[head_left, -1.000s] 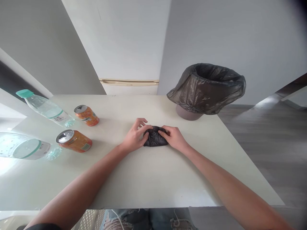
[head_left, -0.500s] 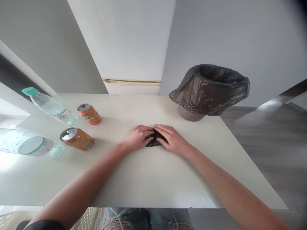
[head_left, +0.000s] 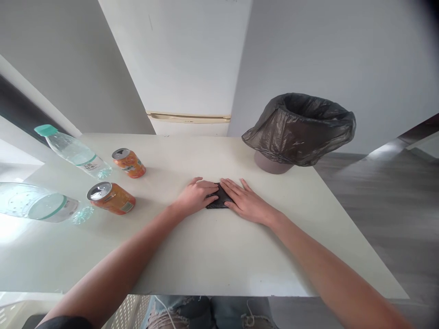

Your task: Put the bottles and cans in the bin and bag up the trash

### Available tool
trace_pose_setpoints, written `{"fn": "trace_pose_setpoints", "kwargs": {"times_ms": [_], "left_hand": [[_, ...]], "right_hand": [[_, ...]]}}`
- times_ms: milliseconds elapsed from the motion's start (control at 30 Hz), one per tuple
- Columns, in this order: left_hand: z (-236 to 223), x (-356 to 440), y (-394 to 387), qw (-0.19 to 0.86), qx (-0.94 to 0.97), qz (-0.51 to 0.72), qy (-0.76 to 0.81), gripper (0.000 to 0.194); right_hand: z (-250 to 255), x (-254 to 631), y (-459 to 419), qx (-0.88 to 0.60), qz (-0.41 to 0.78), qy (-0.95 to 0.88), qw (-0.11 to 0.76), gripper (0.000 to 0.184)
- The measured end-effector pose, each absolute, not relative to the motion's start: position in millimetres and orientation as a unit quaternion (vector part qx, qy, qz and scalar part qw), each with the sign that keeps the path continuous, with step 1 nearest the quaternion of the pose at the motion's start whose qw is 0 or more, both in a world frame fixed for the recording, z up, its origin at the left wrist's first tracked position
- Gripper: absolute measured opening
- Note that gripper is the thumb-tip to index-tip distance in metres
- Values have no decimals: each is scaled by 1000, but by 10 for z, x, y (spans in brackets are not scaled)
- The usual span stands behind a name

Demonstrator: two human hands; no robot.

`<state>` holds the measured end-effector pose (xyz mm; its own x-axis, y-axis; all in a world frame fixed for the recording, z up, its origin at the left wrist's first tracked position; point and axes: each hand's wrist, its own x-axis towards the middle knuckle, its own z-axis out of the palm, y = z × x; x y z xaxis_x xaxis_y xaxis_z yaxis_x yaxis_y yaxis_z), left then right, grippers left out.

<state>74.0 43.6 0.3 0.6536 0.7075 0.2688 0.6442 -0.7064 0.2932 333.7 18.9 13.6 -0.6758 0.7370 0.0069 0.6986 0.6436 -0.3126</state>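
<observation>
From the head view, you've got the folded black plastic (head_left: 220, 199) flat on the white table (head_left: 219, 256), in front of you — your left hand (head_left: 195, 198) and right hand (head_left: 249, 203) both lie on it, fingers extended and pressing, not clenched. Nothing's in the way between them. Off left there's two orange cans (head_left: 129, 163) and two clear bottles (head_left: 73, 153), the nearer one cut by the frame edge — and the bin (head_left: 273, 163) with its black liner (head_left: 300, 130) sits beyond your right hand.
</observation>
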Motion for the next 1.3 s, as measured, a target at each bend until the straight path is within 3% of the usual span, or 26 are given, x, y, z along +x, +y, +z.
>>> {"fn": "trace_pose_setpoints", "kwargs": {"times_ms": [233, 367, 500, 667, 1300], "left_hand": [[193, 870, 263, 33, 872, 313, 374, 40], [114, 1015, 215, 39, 904, 247, 345, 57], [-118, 1080, 229, 53, 921, 150, 355, 73], [-257, 1070, 245, 50, 911, 142, 383, 72], [-263, 1104, 189, 24, 909, 139, 392, 75]], "right_hand": [[143, 3279, 208, -425, 137, -869, 214, 65], [101, 3324, 258, -485, 175, -790, 332, 60], [68, 3264, 241, -433, 185, -847, 247, 61], [25, 3167, 201, -415, 157, -885, 139, 66], [-58, 3187, 174, -468, 124, -869, 106, 67]]}}
